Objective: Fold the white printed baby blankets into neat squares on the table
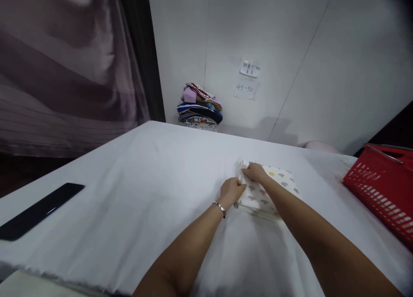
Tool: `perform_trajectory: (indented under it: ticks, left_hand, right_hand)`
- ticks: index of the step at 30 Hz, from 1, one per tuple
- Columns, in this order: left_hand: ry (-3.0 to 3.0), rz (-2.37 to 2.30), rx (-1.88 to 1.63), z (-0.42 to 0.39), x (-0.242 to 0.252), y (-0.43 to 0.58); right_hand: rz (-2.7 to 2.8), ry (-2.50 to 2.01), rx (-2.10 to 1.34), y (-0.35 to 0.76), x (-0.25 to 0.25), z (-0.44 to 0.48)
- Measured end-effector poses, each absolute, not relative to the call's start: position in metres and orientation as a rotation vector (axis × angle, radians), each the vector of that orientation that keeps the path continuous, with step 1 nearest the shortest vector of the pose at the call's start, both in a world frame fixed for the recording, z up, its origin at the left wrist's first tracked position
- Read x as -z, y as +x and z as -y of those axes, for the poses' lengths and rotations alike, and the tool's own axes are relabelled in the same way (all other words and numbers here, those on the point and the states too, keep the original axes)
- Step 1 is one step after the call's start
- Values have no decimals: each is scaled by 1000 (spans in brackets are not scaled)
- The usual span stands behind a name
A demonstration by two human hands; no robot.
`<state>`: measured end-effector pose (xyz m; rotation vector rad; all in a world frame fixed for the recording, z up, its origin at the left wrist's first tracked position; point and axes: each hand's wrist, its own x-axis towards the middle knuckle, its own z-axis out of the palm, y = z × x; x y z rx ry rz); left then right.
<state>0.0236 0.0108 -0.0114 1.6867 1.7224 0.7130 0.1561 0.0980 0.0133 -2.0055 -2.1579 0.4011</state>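
A folded white cloth (258, 196) printed with grey mushroom shapes and small yellow spots lies flat on the white-covered table (145, 193). At its left edge, my left hand (231, 191) is closed, thumb and fingers pinching the folded layers; a silver bracelet circles that wrist. My right hand (254, 172) rests on the cloth near its far left corner, with the fingers curled and pinching the fabric there. My right forearm passes over the cloth and covers part of its right side.
A red plastic basket (383, 183) with a metal handle stands at the right. To the left lies a flat black panel (38, 211). Folded fabrics are piled (200, 107) beyond the far edge, by a wall with paper notes (245, 88). A curtain (64, 73) hangs at left.
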Motion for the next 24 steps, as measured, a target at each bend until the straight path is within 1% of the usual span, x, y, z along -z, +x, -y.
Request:
perform_trajectory:
  ticks: [5, 9, 15, 20, 24]
  left_hand:
    - [1652, -1696, -729, -11, 16, 23]
    - [1661, -1694, -753, -11, 16, 23]
    - [1634, -1686, -745, -10, 15, 23]
    - [1630, -1704, -739, -11, 19, 24]
    - [1624, -1700, -739, -11, 21, 24]
  right_hand:
    - [2161, -2149, -533, 146, -11, -113]
    - [2111, -2160, -664, 146, -14, -113]
    - [2022, -2107, -679, 147, -14, -111]
    - [2030, -2151, -717, 141, -14, -112]
    - [2000, -2216, -826, 135, -20, -113]
